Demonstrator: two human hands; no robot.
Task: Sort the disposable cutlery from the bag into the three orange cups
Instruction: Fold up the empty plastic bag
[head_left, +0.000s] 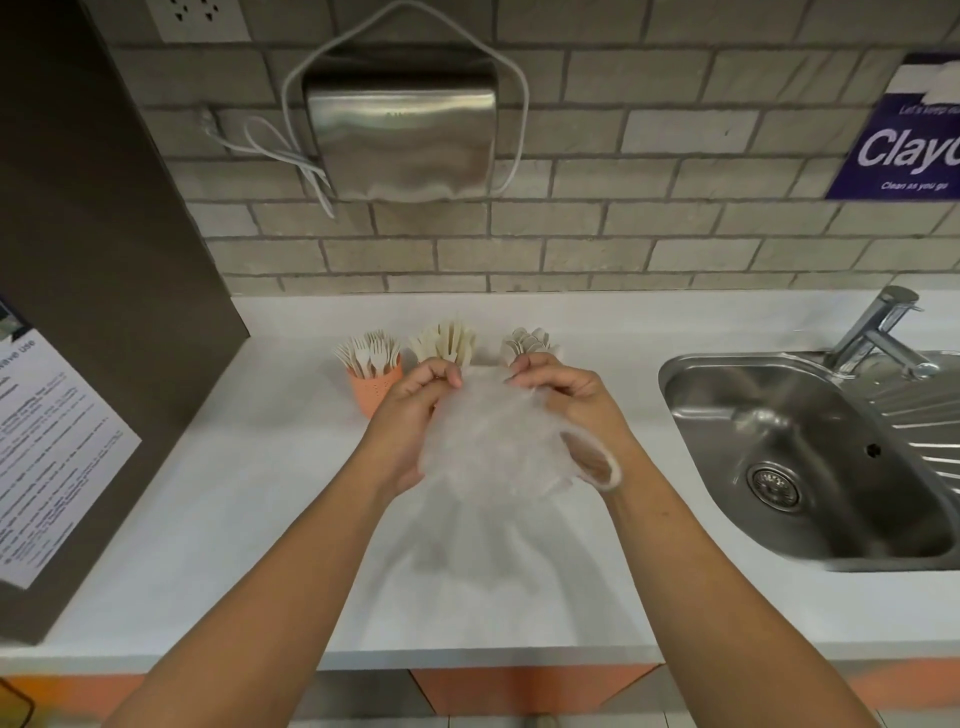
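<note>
Hands and bag (488, 441) hide two cups; purple sign (904, 140) cut off right

The white counter (218, 509) carries 1 visible orange cup (373, 387) of forks (370, 353).

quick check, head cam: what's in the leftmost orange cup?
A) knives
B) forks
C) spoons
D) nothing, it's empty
B: the leftmost orange cup holds a bunch of forks, tines up, just left of the left hand gripping the plastic bag.
</note>
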